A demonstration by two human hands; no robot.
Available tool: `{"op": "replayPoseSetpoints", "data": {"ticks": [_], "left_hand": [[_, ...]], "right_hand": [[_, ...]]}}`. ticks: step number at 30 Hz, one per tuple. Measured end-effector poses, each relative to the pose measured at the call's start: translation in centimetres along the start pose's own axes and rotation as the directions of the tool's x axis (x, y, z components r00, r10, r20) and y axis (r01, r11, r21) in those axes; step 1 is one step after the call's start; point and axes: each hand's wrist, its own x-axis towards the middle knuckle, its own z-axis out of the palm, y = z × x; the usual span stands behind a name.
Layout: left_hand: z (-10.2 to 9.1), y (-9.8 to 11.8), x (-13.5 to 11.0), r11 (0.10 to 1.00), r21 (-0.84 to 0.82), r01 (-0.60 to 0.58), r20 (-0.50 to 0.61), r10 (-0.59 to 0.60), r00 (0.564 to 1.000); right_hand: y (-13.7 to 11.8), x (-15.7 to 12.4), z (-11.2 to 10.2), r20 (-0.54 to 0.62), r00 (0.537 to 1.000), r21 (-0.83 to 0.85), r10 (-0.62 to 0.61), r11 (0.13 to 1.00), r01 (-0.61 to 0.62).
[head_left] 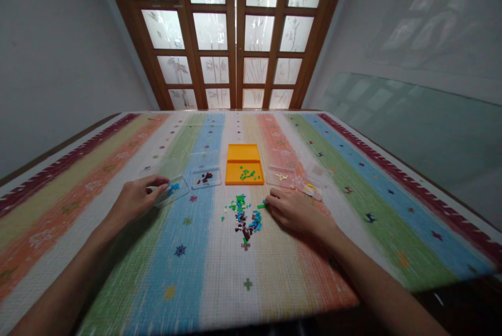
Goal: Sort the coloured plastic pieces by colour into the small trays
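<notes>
My left hand [141, 193] reaches over a clear plastic box [183, 189] holding several small blue bricks [173, 188]. Its thumb and fingers are pinched together, with a bit of blue at the tips. To the right of the loose pile, my right hand [292, 209] is closed with fingers curled. A small green brick [261, 206] shows at its fingertips, with a speck of blue beside it. The pile between my hands mixes green bricks [239, 202], dark brown bricks [246, 232] and blue bricks [256, 220].
Behind the pile lies an opened orange case [243, 153] with green pieces inside. Clear boxes with brown pieces [207, 177], cream pieces [281, 176] and yellow pieces [309, 188] flank it. A striped cloth [219, 283] covers the table. Wooden glazed doors [240, 53] stand beyond.
</notes>
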Motion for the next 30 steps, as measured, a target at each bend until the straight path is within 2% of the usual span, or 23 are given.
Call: {"op": "replayPoseSetpoints", "data": {"ticks": [11,17,21,24,27,30], "left_hand": [[0.0,-2.0,-0.2,0.997,0.076,-0.032,0.026,0.030,0.999],[-0.9,0.1,-0.3,0.994,0.112,-0.018,0.031,0.014,0.999],[-0.1,2.5,-0.6,0.985,0.087,-0.148,0.033,0.146,0.989],[1.8,4.8,-1.0,0.944,-0.004,-0.331,0.114,0.329,0.937],[4.3,7.2,-1.5,0.864,-0.093,-0.495,0.183,0.504,0.844],[6.7,9.1,-1.8,0.813,-0.132,-0.567,0.281,0.579,0.766]], "right_hand": [[0.0,0.1,0.1,-0.008,1.000,0.007,-0.003,1.000,0.003],[0.0,0.0,0.1,-0.010,1.000,-0.009,-0.005,1.000,0.005],[0.0,-0.1,0.2,-0.020,1.000,-0.024,-0.004,1.000,0.003],[-0.1,-0.2,0.1,-0.009,1.000,-0.028,-0.006,1.000,0.006],[-0.1,-0.2,0.1,-0.007,1.000,-0.028,-0.002,1.000,0.002],[0.1,-0.2,0.4,-0.008,1.000,-0.022,-0.005,1.000,0.005]]}}
